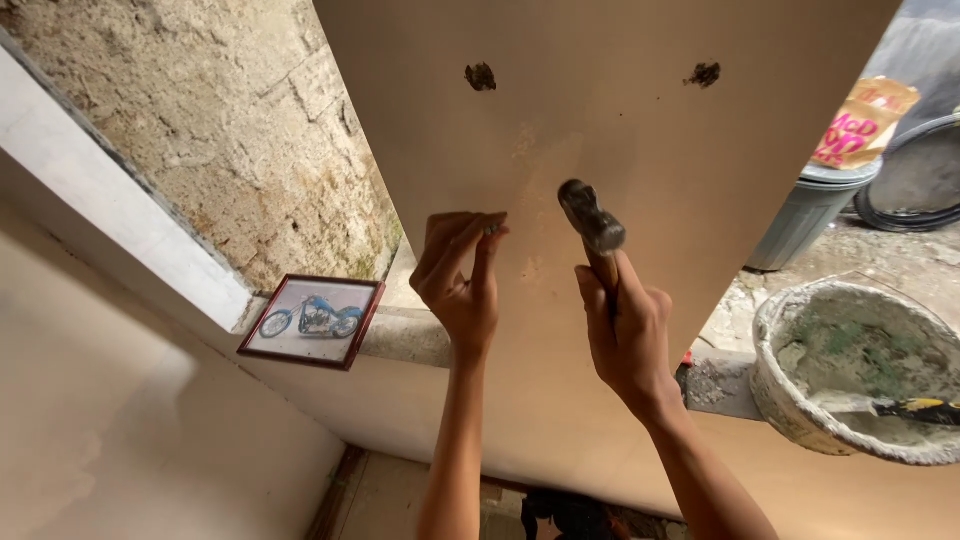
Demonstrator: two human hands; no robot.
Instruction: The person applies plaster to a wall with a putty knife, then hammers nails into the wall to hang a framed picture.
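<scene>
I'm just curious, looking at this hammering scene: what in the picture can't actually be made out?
- Nail or small item pinched in the left hand: too small, hidden by its fingertips, head view.
- Hammer handle: mostly wrapped by the right hand.
- Trowel in the plaster bucket: cut off by the right edge.
- Dark thing on the floor between the forearms: cut off at the bottom edge.

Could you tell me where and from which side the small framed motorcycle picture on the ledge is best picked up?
Probably by the dark red frame's near long edge. The small framed motorcycle picture lies flat, face up, its near corner slightly overhanging the pale stone ledge, so fingers could slip beneath from the front and pinch.
</scene>
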